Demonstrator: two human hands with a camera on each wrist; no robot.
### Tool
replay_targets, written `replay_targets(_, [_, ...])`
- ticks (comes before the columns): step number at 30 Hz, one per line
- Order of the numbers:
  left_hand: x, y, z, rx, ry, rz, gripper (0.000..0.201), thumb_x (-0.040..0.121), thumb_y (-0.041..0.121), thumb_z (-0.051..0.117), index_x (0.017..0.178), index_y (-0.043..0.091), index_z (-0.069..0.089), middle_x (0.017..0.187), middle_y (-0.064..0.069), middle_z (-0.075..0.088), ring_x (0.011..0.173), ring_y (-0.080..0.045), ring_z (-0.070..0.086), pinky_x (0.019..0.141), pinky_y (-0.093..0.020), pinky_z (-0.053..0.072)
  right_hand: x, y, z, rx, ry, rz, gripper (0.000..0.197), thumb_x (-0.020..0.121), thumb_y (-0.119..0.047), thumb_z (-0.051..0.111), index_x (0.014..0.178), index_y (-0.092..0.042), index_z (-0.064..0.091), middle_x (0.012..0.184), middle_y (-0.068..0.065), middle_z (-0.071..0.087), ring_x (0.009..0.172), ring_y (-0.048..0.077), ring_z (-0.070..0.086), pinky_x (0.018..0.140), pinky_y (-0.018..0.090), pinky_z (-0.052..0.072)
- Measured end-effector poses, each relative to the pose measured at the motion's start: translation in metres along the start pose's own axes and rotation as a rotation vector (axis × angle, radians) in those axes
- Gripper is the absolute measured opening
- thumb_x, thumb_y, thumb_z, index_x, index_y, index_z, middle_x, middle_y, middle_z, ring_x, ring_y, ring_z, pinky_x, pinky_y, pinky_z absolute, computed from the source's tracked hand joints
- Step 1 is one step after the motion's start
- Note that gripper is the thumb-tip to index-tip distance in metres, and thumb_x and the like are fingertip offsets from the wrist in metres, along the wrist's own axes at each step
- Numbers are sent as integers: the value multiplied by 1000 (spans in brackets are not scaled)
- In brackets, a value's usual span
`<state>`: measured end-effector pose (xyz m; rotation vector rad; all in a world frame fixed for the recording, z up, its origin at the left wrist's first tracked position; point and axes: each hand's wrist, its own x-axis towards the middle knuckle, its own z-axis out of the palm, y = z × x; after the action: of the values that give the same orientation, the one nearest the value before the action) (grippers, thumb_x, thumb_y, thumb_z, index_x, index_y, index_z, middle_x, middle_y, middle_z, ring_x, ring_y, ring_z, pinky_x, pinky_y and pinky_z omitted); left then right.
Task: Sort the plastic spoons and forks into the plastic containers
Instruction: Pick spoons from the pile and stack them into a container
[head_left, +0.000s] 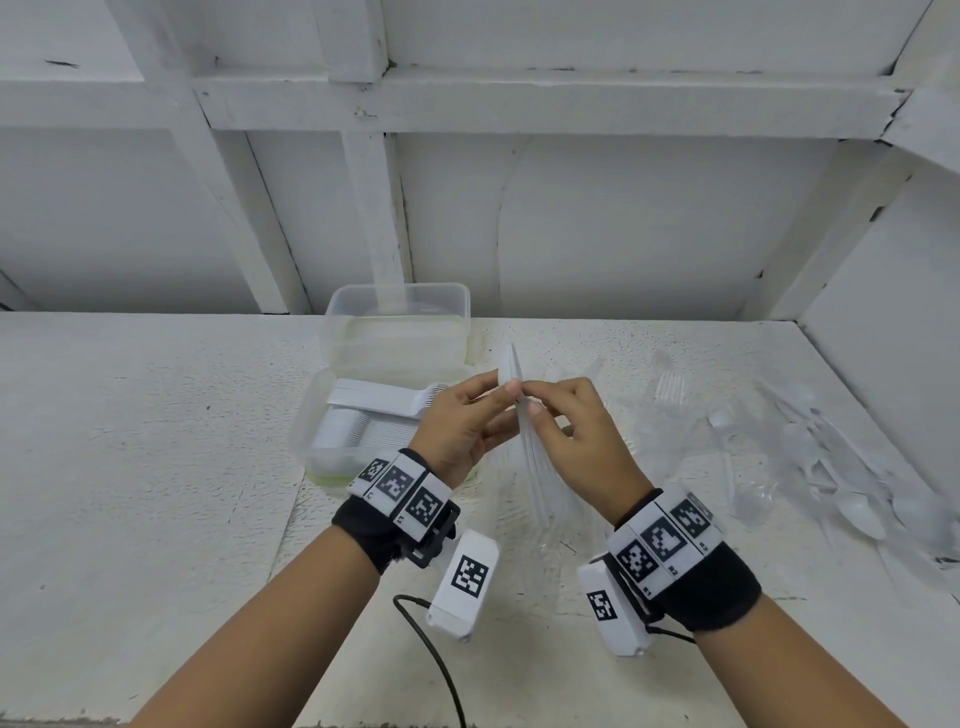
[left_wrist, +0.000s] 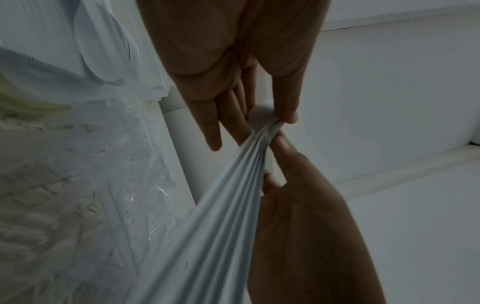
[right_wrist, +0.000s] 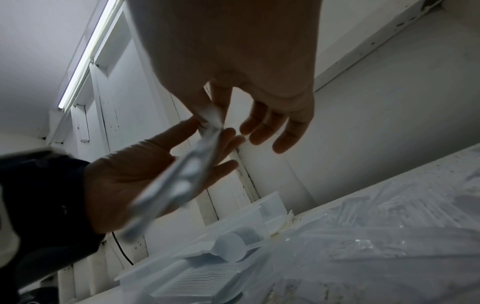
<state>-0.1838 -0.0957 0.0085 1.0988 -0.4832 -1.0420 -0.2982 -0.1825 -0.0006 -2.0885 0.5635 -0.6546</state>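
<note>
Between both hands stands a stack of white plastic utensils (head_left: 524, 441), upright above the table, its top end fanned; spoons or forks, I cannot tell. My left hand (head_left: 506, 389) pinches the stack near its top from the left. My right hand (head_left: 532, 397) pinches the same end from the right. In the left wrist view the stack (left_wrist: 215, 216) runs from the pinch down to the lower left. It is blurred in the right wrist view (right_wrist: 197, 156). A clear container (head_left: 311, 410) left of the hands holds neat stacks of white utensils. Behind it stands a second clear container (head_left: 400, 322).
Loose white spoons and forks (head_left: 810, 447) lie scattered on clear plastic wrap (head_left: 660, 426) at the right of the white table (head_left: 130, 441). A black cable (head_left: 431, 649) hangs by my left wrist. A white framed wall rises behind the table.
</note>
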Motion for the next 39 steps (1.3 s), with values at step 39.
replay_targets(39, [2, 78, -106, 1830, -261, -195, 36, 99, 23, 38, 133, 12, 31, 121, -11, 55, 91, -21, 50, 81, -28, 38, 39, 1, 37, -99, -196, 229, 35, 95, -24, 49, 129, -15, 50, 116, 6, 56, 100, 15, 53, 84, 19, 40])
